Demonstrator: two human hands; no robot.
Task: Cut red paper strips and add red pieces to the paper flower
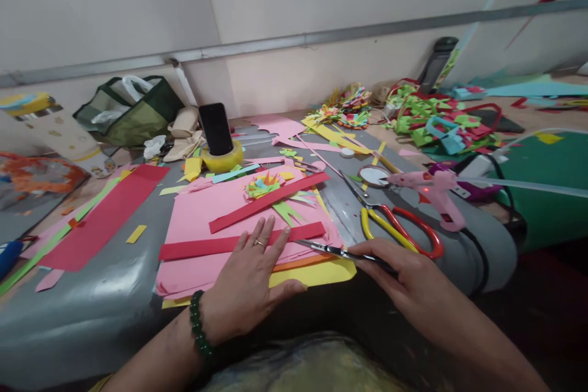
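Bare left forearm [156,346] fills the bottom left. At centre, a lower red paper strip [195,248] and an upper red paper strip [275,198] appear cut; a wide red paper rectangle [105,215] at left looks undivided. The left hand [252,266], flat, fingers spread, rests across the lower strip; the right hand [395,263], lower right, grips a slim dark-handled metal tool [335,251].

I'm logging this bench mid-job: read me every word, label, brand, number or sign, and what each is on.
No text can be read anywhere in this view.
Flask: small printed motifs, too blurred to tell whether any are letters.
Phone: screen dark, nothing showing.
Glue gun and scissors: no legible marking.
Dark tool in the right hand: no legible marking.
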